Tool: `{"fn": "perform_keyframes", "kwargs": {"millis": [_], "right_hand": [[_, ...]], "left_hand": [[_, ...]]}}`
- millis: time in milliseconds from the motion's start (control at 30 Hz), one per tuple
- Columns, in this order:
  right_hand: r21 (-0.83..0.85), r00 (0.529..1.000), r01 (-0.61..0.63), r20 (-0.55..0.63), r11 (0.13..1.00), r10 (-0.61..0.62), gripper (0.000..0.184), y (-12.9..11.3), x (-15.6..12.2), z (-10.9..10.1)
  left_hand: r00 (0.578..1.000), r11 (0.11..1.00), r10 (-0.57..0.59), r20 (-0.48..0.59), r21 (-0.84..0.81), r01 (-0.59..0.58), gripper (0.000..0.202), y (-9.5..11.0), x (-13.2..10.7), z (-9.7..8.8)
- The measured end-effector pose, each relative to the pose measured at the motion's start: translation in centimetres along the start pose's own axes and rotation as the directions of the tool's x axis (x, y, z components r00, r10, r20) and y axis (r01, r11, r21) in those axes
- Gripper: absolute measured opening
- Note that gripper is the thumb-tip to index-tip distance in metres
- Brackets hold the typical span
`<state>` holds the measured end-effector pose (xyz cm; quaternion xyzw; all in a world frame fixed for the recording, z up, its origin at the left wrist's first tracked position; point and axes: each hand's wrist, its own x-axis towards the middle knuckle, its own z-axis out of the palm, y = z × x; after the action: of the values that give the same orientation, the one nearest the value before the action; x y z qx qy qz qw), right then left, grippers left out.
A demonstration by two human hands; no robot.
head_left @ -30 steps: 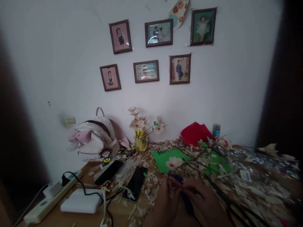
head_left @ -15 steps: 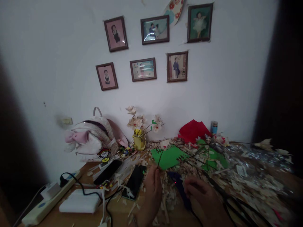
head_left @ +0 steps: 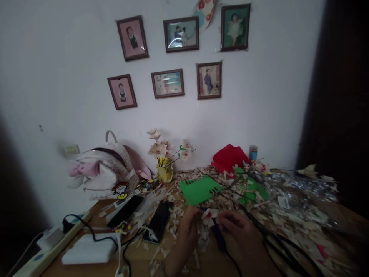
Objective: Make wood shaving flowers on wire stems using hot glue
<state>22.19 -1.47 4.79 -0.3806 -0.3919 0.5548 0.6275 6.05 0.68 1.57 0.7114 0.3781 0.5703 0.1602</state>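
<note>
Sideways passage is bounded by a black smartphone (head_left: 158,222) beside the left hand (head_left: 188,225) and black-handled scissors (head_left: 276,242) beside the right hand (head_left: 235,227).

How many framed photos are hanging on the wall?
6, all on the white wall. Top row: the left frame, the middle frame, the right frame. Lower row: the lower left frame, the lower middle frame, the lower right frame.
</note>
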Motion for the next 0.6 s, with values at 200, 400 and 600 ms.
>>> {"fn": "perform_keyframes", "kwargs": {"millis": [200, 400, 600], "right_hand": [[0.008, 0.998, -0.02, 0.058, 1.0, 0.019, 0.027, 0.71, 0.14, -0.29], [-0.011, 0.999, -0.026, 0.046, 1.0, 0.027, 0.026, 0.28, -0.19, -0.24], [-0.008, 0.999, -0.047, 0.021, 0.999, 0.047, 0.033, -0.21, -0.1, 0.16]], "left_hand": [[0.991, 0.993, 0.076, 0.109, 0.08, -0.085, 0.026, -0.5, -0.33, 0.19], [0.991, 0.984, 0.072, 0.116, 0.151, -0.09, 0.028, -0.38, -0.09, 0.25], [0.98, 0.956, 0.125, 0.158, 0.245, -0.161, 0.031, -0.84, 0.11, 0.1]]}}
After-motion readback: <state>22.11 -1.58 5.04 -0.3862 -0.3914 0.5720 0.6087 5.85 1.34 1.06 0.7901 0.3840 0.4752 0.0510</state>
